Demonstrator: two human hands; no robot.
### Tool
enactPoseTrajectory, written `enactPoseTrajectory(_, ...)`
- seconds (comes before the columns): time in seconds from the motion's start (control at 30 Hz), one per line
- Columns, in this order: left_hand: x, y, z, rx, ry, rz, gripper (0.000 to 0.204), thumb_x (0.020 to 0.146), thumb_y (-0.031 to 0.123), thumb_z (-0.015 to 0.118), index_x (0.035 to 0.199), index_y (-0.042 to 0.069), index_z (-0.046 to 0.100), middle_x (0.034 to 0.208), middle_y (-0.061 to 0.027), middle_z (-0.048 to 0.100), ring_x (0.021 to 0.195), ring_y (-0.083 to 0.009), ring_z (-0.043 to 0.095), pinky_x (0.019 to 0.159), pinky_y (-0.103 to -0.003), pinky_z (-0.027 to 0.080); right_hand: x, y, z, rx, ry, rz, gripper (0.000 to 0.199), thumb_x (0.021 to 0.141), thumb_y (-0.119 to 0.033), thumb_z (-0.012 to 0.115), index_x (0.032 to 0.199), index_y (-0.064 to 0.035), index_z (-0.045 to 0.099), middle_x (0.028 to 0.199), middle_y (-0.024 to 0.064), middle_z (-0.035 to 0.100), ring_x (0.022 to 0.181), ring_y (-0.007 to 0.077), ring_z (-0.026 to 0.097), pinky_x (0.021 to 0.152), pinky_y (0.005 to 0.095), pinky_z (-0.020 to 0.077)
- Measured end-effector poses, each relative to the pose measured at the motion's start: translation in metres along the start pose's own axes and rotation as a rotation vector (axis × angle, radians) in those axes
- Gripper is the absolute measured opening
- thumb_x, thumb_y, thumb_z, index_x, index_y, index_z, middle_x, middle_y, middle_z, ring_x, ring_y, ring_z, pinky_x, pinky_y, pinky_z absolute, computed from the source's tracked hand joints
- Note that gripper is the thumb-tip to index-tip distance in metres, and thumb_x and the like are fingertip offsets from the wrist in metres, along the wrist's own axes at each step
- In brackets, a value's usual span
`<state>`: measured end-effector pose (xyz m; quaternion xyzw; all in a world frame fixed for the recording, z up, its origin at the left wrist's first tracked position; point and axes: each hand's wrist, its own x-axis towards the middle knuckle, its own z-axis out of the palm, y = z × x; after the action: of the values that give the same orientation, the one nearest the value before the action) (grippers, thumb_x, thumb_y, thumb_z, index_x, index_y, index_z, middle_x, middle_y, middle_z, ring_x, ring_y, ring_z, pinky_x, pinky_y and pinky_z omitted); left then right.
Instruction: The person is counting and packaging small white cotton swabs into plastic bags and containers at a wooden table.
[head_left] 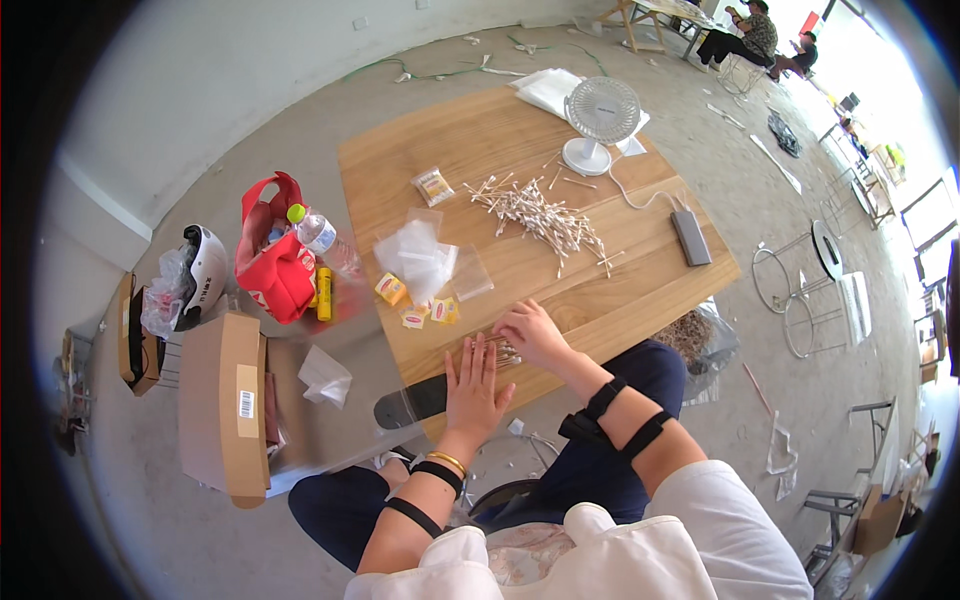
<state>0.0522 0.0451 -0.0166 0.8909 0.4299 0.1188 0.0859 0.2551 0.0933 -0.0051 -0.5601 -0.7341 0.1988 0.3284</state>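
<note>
My left hand (474,385) lies flat, fingers spread, on the near edge of the wooden table (470,140). My right hand (533,333) is curled beside it, its fingers pinched on a small bunch of cotton swabs (505,351) against the tabletop. A large loose pile of cotton swabs (545,215) lies at the table's middle. Clear plastic bags (420,255) sit left of the pile, with small yellow packets (391,289) and filled little packets (430,313) nearer my hands.
A white desk fan (598,120) stands at the table's far side, cabled to a grey power bank (690,237). Left of the table are a red bag (275,260), a water bottle (320,235), a cardboard box (225,400) and a helmet (205,270). Stools (800,270) stand right; people sit far back.
</note>
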Motion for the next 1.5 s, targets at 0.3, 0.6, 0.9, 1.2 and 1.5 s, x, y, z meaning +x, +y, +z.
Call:
enactPoseTrajectory(0.3,0.012,0.002,-0.004,0.104,-0.122,-0.019,0.092,0.095,0.056,0.052,0.16,-0.001,0.02,0.168,-0.02,0.016,0.157,-0.0348,0.008,0.125,-0.06,0.005,-0.022,-0.039,0.032,0.262,0.304,0.189,0.023,0.096,-0.004,0.053,0.116,-0.0013,0.063,0.124,0.021,0.059,0.121,0.0394,0.054,0.105,0.0436,0.0449)
enactPoseTrajectory(0.6,0.006,-0.002,-0.001,0.099,-0.132,-0.065,0.096,0.096,0.061,0.049,0.159,-0.005,0.02,0.168,-0.0206,0.017,0.158,-0.0338,0.008,0.126,-0.058,0.004,-0.018,-0.03,0.018,0.098,0.474,0.233,0.02,0.095,-0.003,0.055,0.113,-0.0015,0.061,0.119,0.0203,0.058,0.12,0.0402,0.054,0.105,0.0467,0.0439)
enactPoseTrajectory(0.9,0.007,0.008,-0.009,0.135,-0.104,-0.093,0.099,0.094,0.062,0.052,0.158,-0.006,0.018,0.167,-0.0223,0.016,0.158,-0.0327,0.008,0.125,-0.058,0.002,-0.023,-0.025,0.011,-0.048,0.375,0.241,0.019,0.094,-0.004,0.056,0.113,-0.0028,0.059,0.121,0.0167,0.057,0.123,0.0383,0.052,0.112,0.0461,0.0402)
enactPoseTrajectory(1.2,0.003,-0.003,-0.005,-0.133,0.042,-0.155,0.094,0.096,0.047,0.057,0.158,-0.008,0.013,0.165,-0.0299,0.012,0.155,-0.0444,0.007,0.126,-0.056,0.007,-0.029,-0.028,0.02,0.217,0.381,0.251,0.025,0.097,-0.006,0.052,0.121,-0.002,0.059,0.131,0.0202,0.055,0.128,0.0384,0.051,0.108,0.0426,0.0431)
enactPoseTrajectory(1.5,0.011,-0.008,0.025,0.076,0.071,-0.081,0.094,0.093,0.04,0.06,0.158,-0.008,0.011,0.164,-0.032,0.012,0.155,-0.0461,0.006,0.126,-0.056,0.007,-0.009,-0.063,0.058,0.566,0.29,0.14,0.03,0.097,-0.014,0.046,0.121,-0.0004,0.059,0.129,0.0235,0.054,0.133,0.0388,0.049,0.113,0.0426,0.0385)
